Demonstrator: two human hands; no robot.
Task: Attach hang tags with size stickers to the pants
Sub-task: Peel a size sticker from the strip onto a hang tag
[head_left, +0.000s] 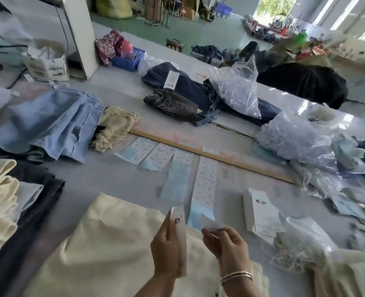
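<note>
Nearest us, our left hand (166, 243) grips a white hang tag (180, 236) upright over the cream pants (104, 243) at the table's near edge, while our right hand (224, 243) pinches what looks like a small size sticker (209, 225). We should press it square and flat on the tag. Beyond lie the sticker strips (205, 181), before the long wooden ruler (209, 156).

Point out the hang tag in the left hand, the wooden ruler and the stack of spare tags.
hang tag (180, 228), head view, on its white face below the black writing.
wooden ruler (200, 152), head view, mid-length on its top face.
stack of spare tags (260, 211), head view, on the top tag.
</note>
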